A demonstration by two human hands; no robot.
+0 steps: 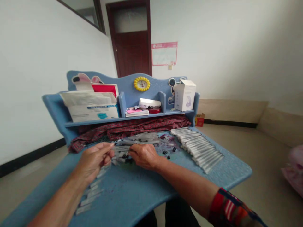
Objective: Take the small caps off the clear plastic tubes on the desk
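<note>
My left hand [93, 160] is up off the bench [142, 195], thumb and fingers pinched narrow on a clear tube [115, 145] whose tip pokes out to the right. My right hand [144, 156] sits just beside it, knuckles up, fingers curled down into the loose pile [139, 138] of the same clear tubes. Whether it grips anything I cannot tell, because the fingertips are tucked under. The two hands are close, nearly meeting over the middle of the bench.

Little black caps [169, 153] lie scattered just right of my right hand. Further right is a tidy row of tubes [199, 148], laid side by side and running from the far side toward the near right edge. On the near left, by my left forearm, a few more tubes [91, 193] lie flat in a loose line.

Behind the pile a plaid cloth [132, 127] is bunched under the shelf [123, 119]. On the shelf a mask box [93, 110] stands at the left and a white carton [186, 94] at the right, with a yellow clock [141, 84] on the back panel between them.
</note>
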